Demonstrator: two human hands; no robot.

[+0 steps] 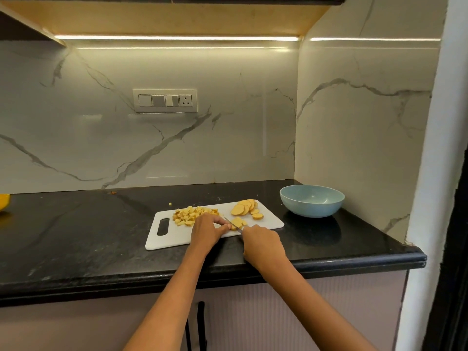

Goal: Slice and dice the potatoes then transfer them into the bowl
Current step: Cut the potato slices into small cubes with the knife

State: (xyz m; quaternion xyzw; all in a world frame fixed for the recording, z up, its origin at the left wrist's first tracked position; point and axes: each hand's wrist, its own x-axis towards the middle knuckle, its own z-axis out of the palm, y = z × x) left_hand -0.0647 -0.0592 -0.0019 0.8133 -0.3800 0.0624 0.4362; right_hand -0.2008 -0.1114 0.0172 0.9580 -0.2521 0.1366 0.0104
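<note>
On the black counter (76, 236) lies a white cutting board (172, 239); its near edge is partly hidden by both hands. Left hand (208, 228) pinches a potato piece (237, 222), fingers curled; right hand (262, 243) grips a knife (233, 225), handle concealed. Diced potato (192, 214) sits left, slices (244, 207) far right. An empty blue bowl (312, 200) stands right, by the marble wall (126, 127).

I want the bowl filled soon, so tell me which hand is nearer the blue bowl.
Right. The right hand, gripping the knife, is at the board's near edge, nearer the blue bowl. The left hand holds the potato pieces farther left.
</note>
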